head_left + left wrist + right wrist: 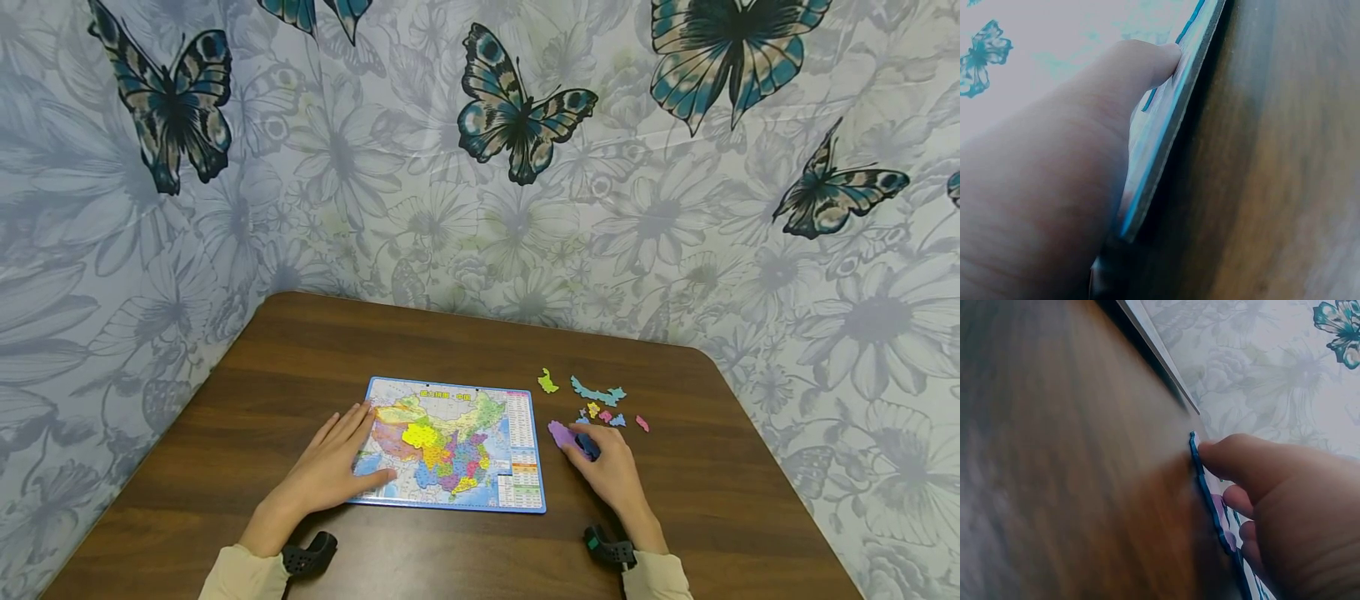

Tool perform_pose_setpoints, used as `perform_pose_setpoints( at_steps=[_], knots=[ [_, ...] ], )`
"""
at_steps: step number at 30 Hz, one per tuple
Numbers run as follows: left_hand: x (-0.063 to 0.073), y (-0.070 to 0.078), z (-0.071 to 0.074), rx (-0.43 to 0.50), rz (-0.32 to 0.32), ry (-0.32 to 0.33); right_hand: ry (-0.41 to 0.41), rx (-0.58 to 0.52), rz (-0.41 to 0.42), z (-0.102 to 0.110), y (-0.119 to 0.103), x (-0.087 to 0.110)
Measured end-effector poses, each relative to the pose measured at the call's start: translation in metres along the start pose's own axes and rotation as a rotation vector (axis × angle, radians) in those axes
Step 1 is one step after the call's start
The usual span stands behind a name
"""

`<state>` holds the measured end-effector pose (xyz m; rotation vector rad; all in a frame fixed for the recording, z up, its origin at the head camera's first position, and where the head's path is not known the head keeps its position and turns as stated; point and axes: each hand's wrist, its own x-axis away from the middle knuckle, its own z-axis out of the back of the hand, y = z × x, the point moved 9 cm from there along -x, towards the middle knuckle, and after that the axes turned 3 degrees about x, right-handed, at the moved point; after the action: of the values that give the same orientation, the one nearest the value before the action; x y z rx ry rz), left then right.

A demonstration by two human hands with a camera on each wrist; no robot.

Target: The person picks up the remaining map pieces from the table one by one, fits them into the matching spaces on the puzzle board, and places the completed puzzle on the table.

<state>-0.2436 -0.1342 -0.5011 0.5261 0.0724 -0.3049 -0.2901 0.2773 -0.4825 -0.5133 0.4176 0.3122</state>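
A map puzzle board [525, 492] with a blue border and a colourful map of China lies on the table. My left hand [333, 458] rests over its left side, fingers spread; the thumb [1154, 62] touches the board near its front edge in the left wrist view. Right of the board, my right hand [606, 467] pinches a purple puzzle piece [560, 433] between thumb and curled fingers. A dark blue piece [588, 447] shows under that hand, partly hidden. Seen edge-on in the right wrist view, the purple piece [1219, 512] has a dark blue rim.
Beyond the right hand lie loose puzzle pieces: a long light-blue one [597, 392], a yellow-green one [547, 382], a pink one [642, 423] and several small ones. The brown wooden table [300, 350] ends at a wall covering [405, 233] printed with butterflies.
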Motion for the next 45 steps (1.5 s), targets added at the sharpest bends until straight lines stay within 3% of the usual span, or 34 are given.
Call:
perform_pose_setpoints(
  at_steps=[8,25,45],
  knots=[
    [0.000,0.001,0.001,-0.003,0.000,0.001,-0.004,0.003,0.020,0.000,-0.004,-0.001],
    [0.001,0.004,0.004,0.006,0.000,0.001,-0.028,0.003,-0.018,-0.001,-0.002,0.000],
    [0.000,0.001,0.001,-0.004,-0.005,0.003,-0.025,-0.079,0.024,-0.002,-0.024,-0.009]
  ],
)
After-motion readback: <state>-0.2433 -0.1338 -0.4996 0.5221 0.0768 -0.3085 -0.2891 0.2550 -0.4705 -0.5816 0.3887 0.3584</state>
